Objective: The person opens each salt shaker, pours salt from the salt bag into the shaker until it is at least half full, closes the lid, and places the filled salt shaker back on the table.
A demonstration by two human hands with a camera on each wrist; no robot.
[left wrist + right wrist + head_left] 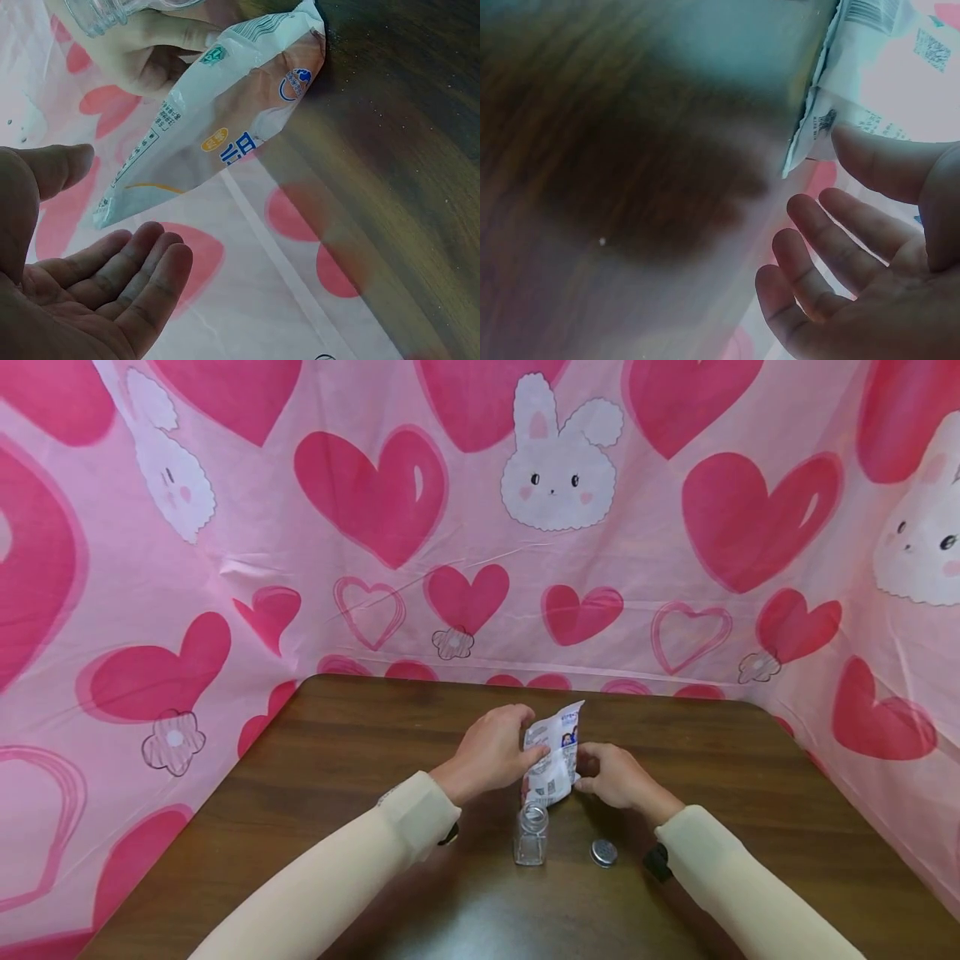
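A white printed plastic packet (553,756) stands on the table between both hands, its narrow top corner pointing up. My left hand (491,752) is at its left side; in the left wrist view its fingers (142,277) are spread and nothing lies between them and the thumb. On the packet's right side is my right hand (618,777), with its thumb (885,161) over the packet's edge and its fingers loosely extended. Whether the thumb touches it I cannot tell. A small clear glass jar (531,839), uncapped, stands in front of the packet. A round silver lid (603,852) lies to its right.
The brown wooden table (360,868) carries tiny white grains, visible in the left wrist view. Pink heart-and-bunny cloth (480,543) hangs along its back and sides. Dark bands (658,862) show at the wrists under cream sleeves.
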